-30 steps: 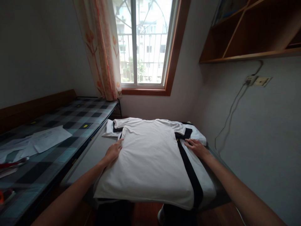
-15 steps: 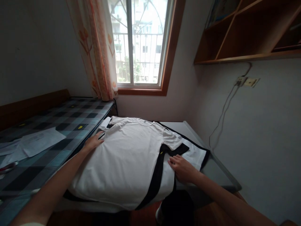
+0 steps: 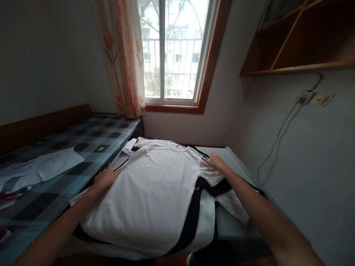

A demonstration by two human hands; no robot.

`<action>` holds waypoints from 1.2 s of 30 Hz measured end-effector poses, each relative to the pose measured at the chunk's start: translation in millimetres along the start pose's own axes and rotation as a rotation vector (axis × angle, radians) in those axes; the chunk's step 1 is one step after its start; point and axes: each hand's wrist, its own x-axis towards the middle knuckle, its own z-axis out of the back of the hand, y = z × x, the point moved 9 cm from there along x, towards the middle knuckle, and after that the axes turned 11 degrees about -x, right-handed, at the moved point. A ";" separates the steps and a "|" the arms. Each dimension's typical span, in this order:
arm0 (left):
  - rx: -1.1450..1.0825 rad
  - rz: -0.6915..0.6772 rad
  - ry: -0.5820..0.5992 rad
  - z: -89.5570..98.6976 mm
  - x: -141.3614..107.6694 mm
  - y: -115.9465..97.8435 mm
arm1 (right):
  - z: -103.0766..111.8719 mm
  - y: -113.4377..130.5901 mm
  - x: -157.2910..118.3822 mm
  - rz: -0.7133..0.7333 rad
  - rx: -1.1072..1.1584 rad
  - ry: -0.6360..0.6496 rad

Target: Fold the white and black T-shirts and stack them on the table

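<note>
A white short-sleeved T-shirt (image 3: 158, 184) lies spread out, neckline away from me, over other white garments with black trim (image 3: 191, 218). My left hand (image 3: 106, 178) is at the T-shirt's left side, closed on its edge, the thumb on top of the cloth. A thin dark-and-white strip runs from those fingers towards the left sleeve. At the right shoulder, by the top of the right sleeve, is my right hand (image 3: 215, 161), its bent fingers closed on the cloth. The fingertips of both hands are partly hidden.
The garments lie on a grey-white table (image 3: 235, 221). On the left is a bed with a checked cover (image 3: 111, 127), bearing papers (image 3: 52, 166) and a red-handled object (image 3: 15, 193). A wooden shelf (image 3: 296, 68) and a cable (image 3: 277, 138) are on the right wall.
My right hand has moved from the lower right side, below the sleeve, up to the right shoulder. My left hand has come slightly nearer along the left edge. The view has turned left.
</note>
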 end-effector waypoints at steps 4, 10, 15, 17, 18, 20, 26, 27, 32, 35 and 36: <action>0.051 -0.017 -0.006 -11.7 -6.9 -3.9 | -32.8 -10.1 27.8 -0.141 0.009 0.066; 0.079 -0.036 -0.050 -10.6 -12.5 -7.2 | -49.5 -12.2 54.8 -0.175 0.019 0.026; 0.080 -0.026 -0.051 -10.8 -13.6 -6.3 | -49.7 -4.8 80.5 -0.164 0.097 0.004; 0.069 -0.033 -0.056 -12.1 -12.6 -6.0 | -49.8 0.8 87.9 -0.163 0.104 0.006; 0.066 -0.042 -0.059 -12.9 -11.8 -6.4 | -50.1 4.2 90.4 -0.156 0.106 0.013; 0.070 -0.062 -0.064 -14.8 -9.1 -8.5 | -50.8 11.5 92.7 -0.120 0.115 0.031; 0.084 -0.118 -0.087 -19.2 16.3 -35.4 | -42.7 -13.3 81.3 -0.150 0.088 -0.033; 0.086 -0.126 -0.085 -20.8 24.3 -44.9 | -42.2 -25.8 77.4 -0.175 0.071 -0.039; 0.075 -0.207 -0.060 -31.7 73.9 -120.8 | -48.6 -101.4 45.6 -0.323 0.001 -0.016; 0.053 -0.274 -0.035 -35.8 101.2 -175.8 | -52.3 -133.0 16.8 -0.371 -0.034 -0.031; 0.053 -0.297 -0.036 -35.6 108.4 -192.3 | -53.8 -139.1 6.8 -0.379 -0.041 -0.035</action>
